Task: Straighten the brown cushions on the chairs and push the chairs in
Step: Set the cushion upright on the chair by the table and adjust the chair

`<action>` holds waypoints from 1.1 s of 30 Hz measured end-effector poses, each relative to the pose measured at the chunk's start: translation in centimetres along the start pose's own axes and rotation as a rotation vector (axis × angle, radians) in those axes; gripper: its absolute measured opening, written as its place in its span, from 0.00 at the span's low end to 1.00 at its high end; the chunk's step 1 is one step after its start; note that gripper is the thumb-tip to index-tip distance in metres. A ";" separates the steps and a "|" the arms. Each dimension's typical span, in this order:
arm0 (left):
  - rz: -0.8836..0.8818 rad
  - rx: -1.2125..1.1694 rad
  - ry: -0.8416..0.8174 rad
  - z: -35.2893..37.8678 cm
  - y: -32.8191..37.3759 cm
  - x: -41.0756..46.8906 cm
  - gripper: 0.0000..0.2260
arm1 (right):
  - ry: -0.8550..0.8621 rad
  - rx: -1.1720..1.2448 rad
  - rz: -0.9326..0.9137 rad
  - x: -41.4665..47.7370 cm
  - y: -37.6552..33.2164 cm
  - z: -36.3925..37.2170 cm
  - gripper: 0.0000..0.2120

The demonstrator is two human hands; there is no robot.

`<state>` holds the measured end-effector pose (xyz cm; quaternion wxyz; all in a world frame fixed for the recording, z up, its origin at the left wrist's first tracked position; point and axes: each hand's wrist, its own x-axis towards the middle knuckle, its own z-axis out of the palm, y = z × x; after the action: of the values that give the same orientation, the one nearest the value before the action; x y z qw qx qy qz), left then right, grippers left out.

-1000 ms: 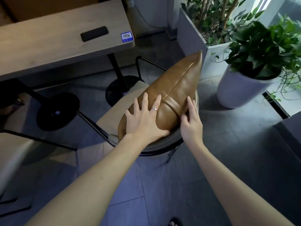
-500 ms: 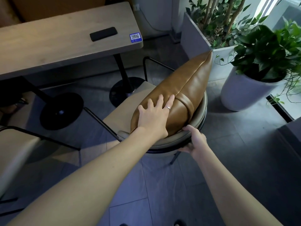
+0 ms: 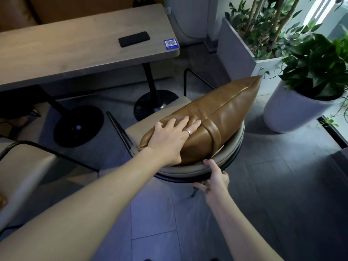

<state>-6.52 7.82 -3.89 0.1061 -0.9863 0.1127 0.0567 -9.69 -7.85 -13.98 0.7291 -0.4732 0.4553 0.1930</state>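
A brown leather cushion (image 3: 222, 117) stands on edge on a beige chair (image 3: 188, 169) with a black metal frame, leaning along the curved backrest. My left hand (image 3: 172, 139) lies flat on the cushion's near face, fingers spread. My right hand (image 3: 214, 180) grips the rim of the chair's backrest from below, thumb on top. The chair sits a short way out from a wooden table (image 3: 79, 53), seat facing it.
A black phone (image 3: 134, 39) and a blue QR sticker (image 3: 170, 43) lie on the table. Two black pedestal bases (image 3: 79, 127) stand under it. A second beige chair (image 3: 24, 166) is at left. A white round planter (image 3: 293, 108) and a rectangular planter (image 3: 239, 53) stand at right.
My right hand left the cushion and dropped to grip the backrest rim. My left hand stayed pressed on the cushion. The view shifted so the chair sits further right.
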 end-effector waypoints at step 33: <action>-0.332 -0.075 -0.080 3.9 -19.0 1.8 0.53 | -0.134 0.037 0.082 -1.2 9.1 24.5 0.39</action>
<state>-0.64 26.40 -4.19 0.0815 -0.9916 -0.0584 0.0816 -4.96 17.84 -14.28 0.7580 -0.4264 0.4280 0.2456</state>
